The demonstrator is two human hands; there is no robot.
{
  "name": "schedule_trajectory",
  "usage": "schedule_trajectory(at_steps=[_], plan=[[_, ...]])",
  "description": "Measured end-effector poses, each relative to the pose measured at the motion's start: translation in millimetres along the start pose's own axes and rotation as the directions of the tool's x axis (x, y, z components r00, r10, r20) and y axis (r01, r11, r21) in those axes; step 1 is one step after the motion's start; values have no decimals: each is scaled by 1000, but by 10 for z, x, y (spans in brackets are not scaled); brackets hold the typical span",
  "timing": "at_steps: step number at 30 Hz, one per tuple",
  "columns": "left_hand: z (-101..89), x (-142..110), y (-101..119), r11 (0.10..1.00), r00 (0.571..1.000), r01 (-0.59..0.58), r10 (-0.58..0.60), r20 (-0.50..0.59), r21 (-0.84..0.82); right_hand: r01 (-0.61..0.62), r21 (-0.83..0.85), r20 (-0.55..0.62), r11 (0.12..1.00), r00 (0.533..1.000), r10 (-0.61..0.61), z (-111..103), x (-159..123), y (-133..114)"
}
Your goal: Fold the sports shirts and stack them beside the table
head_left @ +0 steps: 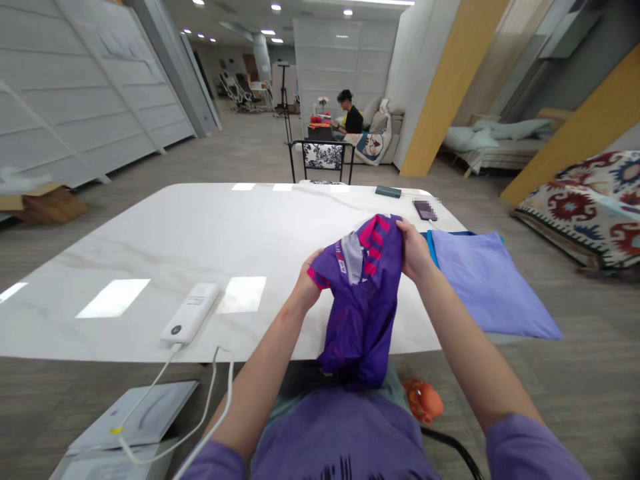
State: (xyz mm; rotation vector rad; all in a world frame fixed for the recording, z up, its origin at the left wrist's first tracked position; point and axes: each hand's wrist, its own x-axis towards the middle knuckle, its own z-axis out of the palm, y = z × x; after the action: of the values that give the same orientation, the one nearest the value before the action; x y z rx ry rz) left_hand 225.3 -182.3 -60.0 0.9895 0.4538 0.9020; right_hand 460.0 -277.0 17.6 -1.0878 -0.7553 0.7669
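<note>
Between my two hands a purple shirt hangs bunched over the table's near edge, its lower part reaching down toward my lap. Pink stripes and a grey inner neck patch with a label show near its top. My left hand grips the shirt at a pink-trimmed edge on the left. On the other side my right hand pinches its upper right edge. Just right of that hand lies a flat, folded lavender cloth, with blue fabric peeking out beneath it.
The white marbled table carries a white power bank with a cable, a phone and a dark slim object. A chair stands at the far side. Farther back a person sits near a sofa. An orange object is below, right of my lap.
</note>
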Motion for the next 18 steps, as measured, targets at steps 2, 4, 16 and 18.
schedule_trajectory(at_steps=[2,4,16,18], plan=[[-67,-16,121,1000,999,-1,2,-40,17,-6,-227,-98,974,995,-17,-106,31,222],[-96,-40,217,999,998,24,-22,-54,48,30,-459,-154,888,982,-112,-103,-30,457],[-164,-548,623,872,961,43,-170,218,488,-252,-66,256,965,931,261,595,-453,872],[-334,-606,705,759,964,-21,-157,214,651,-93,-160,185,983,975,122,577,-360,650]])
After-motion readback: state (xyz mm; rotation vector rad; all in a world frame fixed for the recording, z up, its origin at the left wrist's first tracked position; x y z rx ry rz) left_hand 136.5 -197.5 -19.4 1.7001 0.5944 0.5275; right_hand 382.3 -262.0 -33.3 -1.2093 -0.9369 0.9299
